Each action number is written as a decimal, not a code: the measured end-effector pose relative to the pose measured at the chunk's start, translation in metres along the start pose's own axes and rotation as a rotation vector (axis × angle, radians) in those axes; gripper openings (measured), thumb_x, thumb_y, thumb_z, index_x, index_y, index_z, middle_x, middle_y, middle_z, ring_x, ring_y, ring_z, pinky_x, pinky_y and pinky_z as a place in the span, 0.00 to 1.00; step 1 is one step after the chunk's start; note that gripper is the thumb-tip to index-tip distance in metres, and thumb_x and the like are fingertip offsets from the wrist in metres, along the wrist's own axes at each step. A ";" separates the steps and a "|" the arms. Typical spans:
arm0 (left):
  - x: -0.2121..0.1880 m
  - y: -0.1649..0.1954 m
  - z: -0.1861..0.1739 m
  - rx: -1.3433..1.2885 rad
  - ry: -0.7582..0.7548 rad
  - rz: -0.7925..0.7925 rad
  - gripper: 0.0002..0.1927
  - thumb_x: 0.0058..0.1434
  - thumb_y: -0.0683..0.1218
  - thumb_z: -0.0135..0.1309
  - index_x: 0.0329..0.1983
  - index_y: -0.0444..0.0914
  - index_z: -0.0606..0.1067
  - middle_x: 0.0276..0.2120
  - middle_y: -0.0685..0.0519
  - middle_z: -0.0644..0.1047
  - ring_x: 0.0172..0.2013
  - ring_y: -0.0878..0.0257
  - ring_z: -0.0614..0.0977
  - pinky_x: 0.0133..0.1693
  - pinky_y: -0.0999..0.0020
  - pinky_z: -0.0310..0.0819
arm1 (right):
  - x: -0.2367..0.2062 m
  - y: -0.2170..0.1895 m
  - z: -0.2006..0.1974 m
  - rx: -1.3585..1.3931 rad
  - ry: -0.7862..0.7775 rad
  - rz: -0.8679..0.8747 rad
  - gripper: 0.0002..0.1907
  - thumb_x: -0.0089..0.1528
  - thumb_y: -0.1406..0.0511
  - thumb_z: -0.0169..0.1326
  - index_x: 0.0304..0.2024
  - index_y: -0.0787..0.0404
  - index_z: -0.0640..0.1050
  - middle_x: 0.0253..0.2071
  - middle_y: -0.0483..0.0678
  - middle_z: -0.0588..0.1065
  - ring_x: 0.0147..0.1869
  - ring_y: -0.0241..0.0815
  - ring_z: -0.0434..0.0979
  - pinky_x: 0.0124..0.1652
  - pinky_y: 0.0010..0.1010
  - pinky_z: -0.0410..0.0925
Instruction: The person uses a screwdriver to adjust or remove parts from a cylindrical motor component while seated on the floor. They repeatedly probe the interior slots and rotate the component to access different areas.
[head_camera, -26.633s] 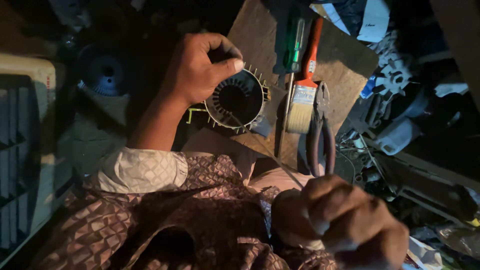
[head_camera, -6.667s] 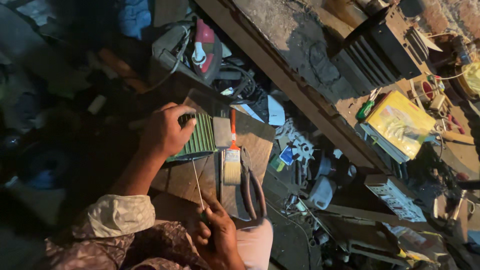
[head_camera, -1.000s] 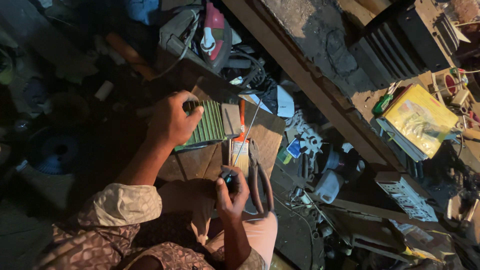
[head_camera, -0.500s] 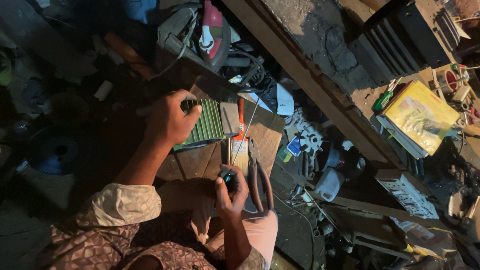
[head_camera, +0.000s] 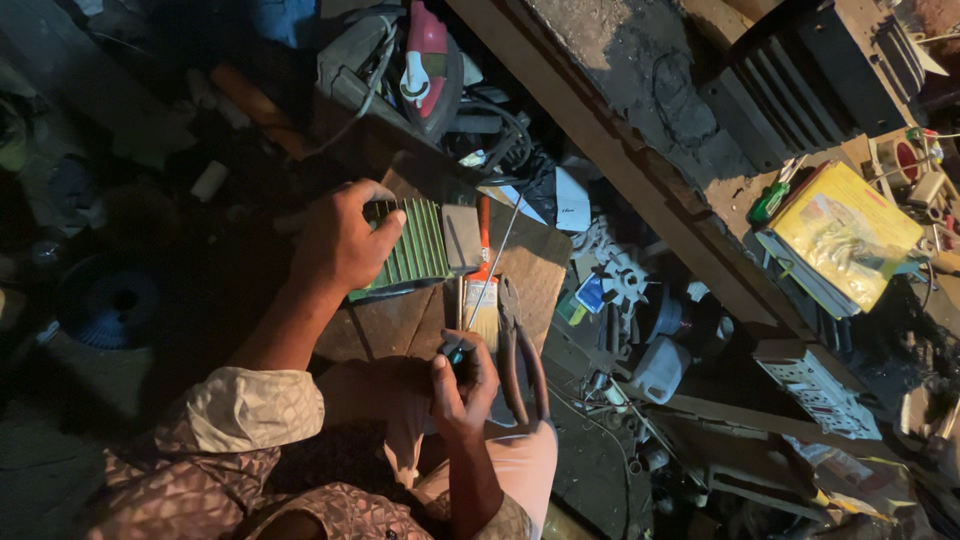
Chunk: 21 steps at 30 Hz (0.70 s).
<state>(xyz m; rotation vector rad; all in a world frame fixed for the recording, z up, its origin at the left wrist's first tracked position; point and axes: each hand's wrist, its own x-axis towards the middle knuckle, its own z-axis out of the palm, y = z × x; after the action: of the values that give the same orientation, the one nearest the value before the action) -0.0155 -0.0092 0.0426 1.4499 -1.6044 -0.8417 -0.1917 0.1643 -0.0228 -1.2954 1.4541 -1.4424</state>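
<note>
While the green ribbed part (head_camera: 412, 245) is lying on the wooden worktop (head_camera: 535, 270), it is being held down by the left hand (head_camera: 338, 240), whose fingers (head_camera: 385, 230) are curled over its left end. Its ribs are running away from the person. A thin rod tool (head_camera: 488, 290) is being gripped at its dark handle by the closed fingers (head_camera: 482, 368) of the right hand (head_camera: 462, 385). The rod is pointing up and away, just to the right of the part, which is being touched only by the left hand. A paintbrush (head_camera: 481, 290) and pliers (head_camera: 520, 350) are lying beside the rod.
</note>
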 end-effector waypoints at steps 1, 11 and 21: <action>0.000 0.000 0.000 -0.006 0.002 0.001 0.16 0.59 0.49 0.59 0.45 0.33 0.79 0.40 0.39 0.81 0.40 0.47 0.84 0.42 0.56 0.77 | 0.000 0.000 0.000 -0.002 0.002 -0.001 0.11 0.64 0.72 0.54 0.50 0.69 0.75 0.36 0.43 0.71 0.40 0.31 0.68 0.41 0.21 0.64; -0.001 -0.003 0.000 -0.049 0.029 0.053 0.15 0.59 0.48 0.59 0.43 0.32 0.79 0.38 0.39 0.81 0.39 0.46 0.84 0.41 0.56 0.77 | 0.000 -0.008 0.001 -0.042 -0.016 -0.040 0.11 0.65 0.72 0.53 0.50 0.69 0.75 0.36 0.43 0.71 0.41 0.31 0.68 0.41 0.22 0.63; -0.001 -0.002 -0.001 -0.060 0.053 0.093 0.14 0.59 0.48 0.60 0.41 0.33 0.79 0.37 0.40 0.82 0.39 0.45 0.84 0.41 0.56 0.77 | 0.001 -0.006 0.002 -0.018 -0.007 -0.033 0.10 0.64 0.73 0.53 0.49 0.69 0.75 0.36 0.43 0.70 0.40 0.31 0.68 0.41 0.22 0.63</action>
<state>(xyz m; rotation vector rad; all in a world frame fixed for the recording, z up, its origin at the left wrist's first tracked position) -0.0134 -0.0081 0.0414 1.3346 -1.5809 -0.7856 -0.1887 0.1631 -0.0168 -1.3399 1.4503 -1.4478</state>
